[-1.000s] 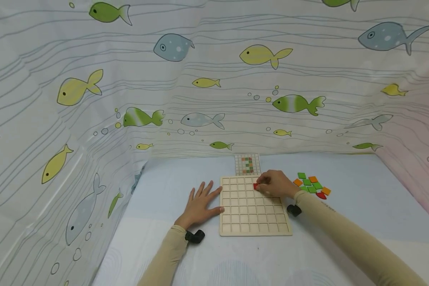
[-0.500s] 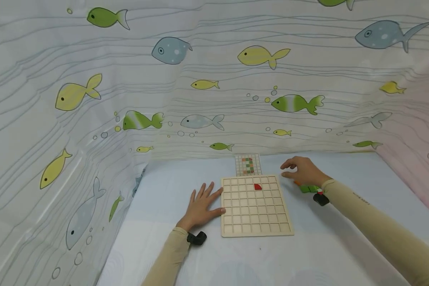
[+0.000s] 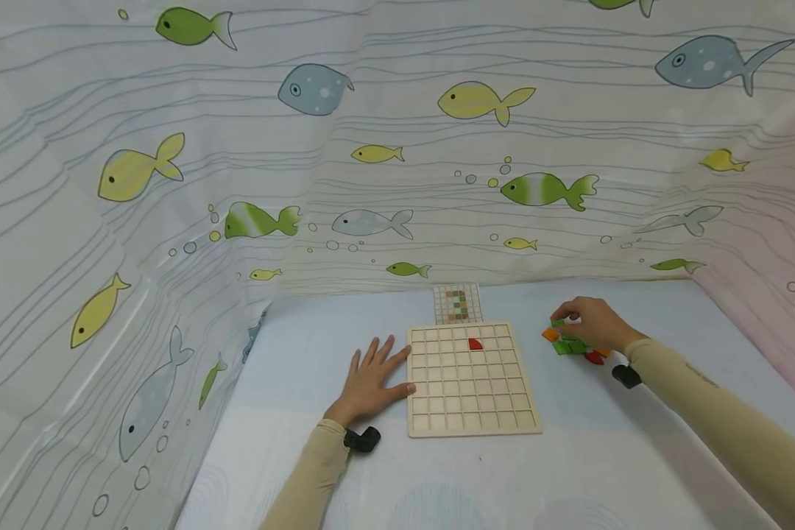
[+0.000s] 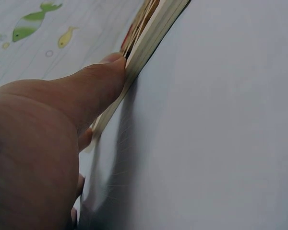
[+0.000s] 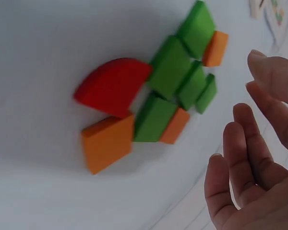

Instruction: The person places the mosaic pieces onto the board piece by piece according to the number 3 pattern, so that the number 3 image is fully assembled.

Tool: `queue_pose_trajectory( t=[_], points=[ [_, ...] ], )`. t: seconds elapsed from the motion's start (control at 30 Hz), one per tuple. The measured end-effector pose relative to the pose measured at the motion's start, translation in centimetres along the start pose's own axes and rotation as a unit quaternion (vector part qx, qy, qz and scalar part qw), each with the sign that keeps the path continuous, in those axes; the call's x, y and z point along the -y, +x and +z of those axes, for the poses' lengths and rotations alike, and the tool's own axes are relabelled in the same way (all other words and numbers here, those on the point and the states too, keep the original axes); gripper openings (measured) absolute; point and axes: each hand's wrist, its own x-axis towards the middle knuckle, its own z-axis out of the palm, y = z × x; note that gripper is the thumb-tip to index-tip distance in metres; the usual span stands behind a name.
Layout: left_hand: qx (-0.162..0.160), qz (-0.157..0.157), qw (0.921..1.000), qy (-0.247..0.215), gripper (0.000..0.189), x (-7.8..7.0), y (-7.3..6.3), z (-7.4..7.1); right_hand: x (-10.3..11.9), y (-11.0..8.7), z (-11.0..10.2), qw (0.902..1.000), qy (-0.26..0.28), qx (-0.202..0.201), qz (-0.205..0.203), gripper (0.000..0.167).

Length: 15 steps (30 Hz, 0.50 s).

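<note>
A wooden grid board (image 3: 464,405) lies on the table, with one red quarter-circle tile (image 3: 475,344) in an upper cell. My left hand (image 3: 369,383) is spread flat at the board's left side, its thumb touching the edge, as the left wrist view also shows. My right hand (image 3: 596,322) hovers over a loose group of tiles right of the board. In the right wrist view its thumb and fingers are apart, nothing between them. That group has several green tiles (image 5: 170,67), several orange tiles (image 5: 108,143) and a red quarter-circle tile (image 5: 114,86); the hand partly covers it in the head view.
Behind the board, touching or nearly touching its far edge, lies a small card (image 3: 457,303) printed with a grid and coloured squares. A fish-patterned sheet (image 3: 371,177) hangs behind and to the sides of the table (image 3: 318,338).
My right hand has let go of the red quarter-circle tile on the board and moved right to the loose tiles. The left hand has stayed at the board's edge.
</note>
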Motion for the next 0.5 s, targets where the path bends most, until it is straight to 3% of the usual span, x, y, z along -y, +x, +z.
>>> queue_pose_trajectory(
  t=[0.5],
  points=[
    [-0.002,-0.004,1.0000,0.003,0.077,0.0,-0.1,0.0,-2.7,-0.8,0.4,0.9990,-0.015,0.013,0.039,0.025]
  ],
)
